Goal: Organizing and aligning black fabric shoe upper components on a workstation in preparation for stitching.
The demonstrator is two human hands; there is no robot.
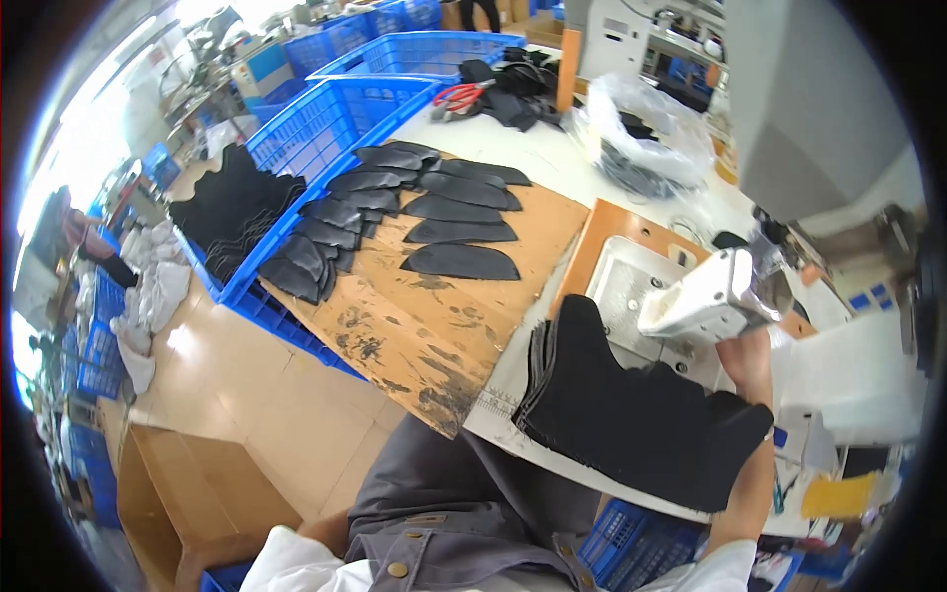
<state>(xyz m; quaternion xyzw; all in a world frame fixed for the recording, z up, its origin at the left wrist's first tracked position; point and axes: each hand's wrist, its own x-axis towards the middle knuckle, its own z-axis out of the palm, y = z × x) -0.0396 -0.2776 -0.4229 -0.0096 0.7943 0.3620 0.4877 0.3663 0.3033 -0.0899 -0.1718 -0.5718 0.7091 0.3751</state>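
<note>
My right forearm reaches up from the lower right and passes under the edge of a stack of black cut fabric pieces (641, 424). Beyond it, my right hand (747, 357) is beside the white sewing machine head (705, 301); its fingers are hidden behind the machine, so its grip does not show. The stack lies at the table's front, its layered edges showing on the left. Of my left arm only a bit of forearm shows by the white sleeve; that hand cannot be made out. Curved black pieces (461, 261) lie in overlapping rows on a stained brown board (395, 335).
Blue crates (340, 123) stand left of and behind the board, one with black cut pieces (232, 207). Red-handled scissors (459, 97) lie near black scraps at the back. A clear plastic bag (646, 133) stands behind the machine. An open carton (202, 483) sits lower left.
</note>
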